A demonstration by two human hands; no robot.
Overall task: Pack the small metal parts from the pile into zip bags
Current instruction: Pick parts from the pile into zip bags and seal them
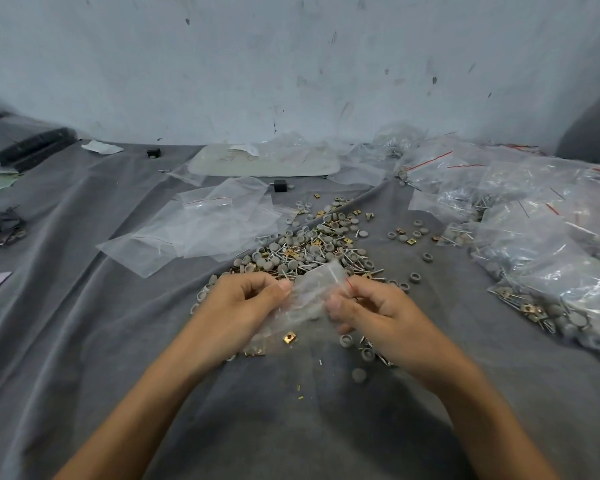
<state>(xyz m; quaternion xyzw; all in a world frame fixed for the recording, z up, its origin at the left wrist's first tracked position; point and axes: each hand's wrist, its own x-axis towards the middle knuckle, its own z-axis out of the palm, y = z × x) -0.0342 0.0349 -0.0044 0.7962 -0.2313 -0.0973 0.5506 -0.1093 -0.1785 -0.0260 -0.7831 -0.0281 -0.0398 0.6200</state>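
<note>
A small clear plastic zip bag with a red line at its mouth (305, 299) is held between both hands above the near middle of the grey cloth (84, 341). Its left side is pinched by the curled fingers and thumb of the left hand (243, 303). Its right side, near the red line, is pinched by the right hand (371, 313), whose fingers are likewise curled. Just beyond the hands, at the middle of the cloth, the pile of small grey round caps, brass-coloured square clips and thin metal pins (312, 244) is spread. Empty clear bags (201, 226) are laid flat left of the pile. Filled clear bags (541, 237) are heaped along the right edge. A pale flat tray (264, 161) lies at the far edge.
</note>
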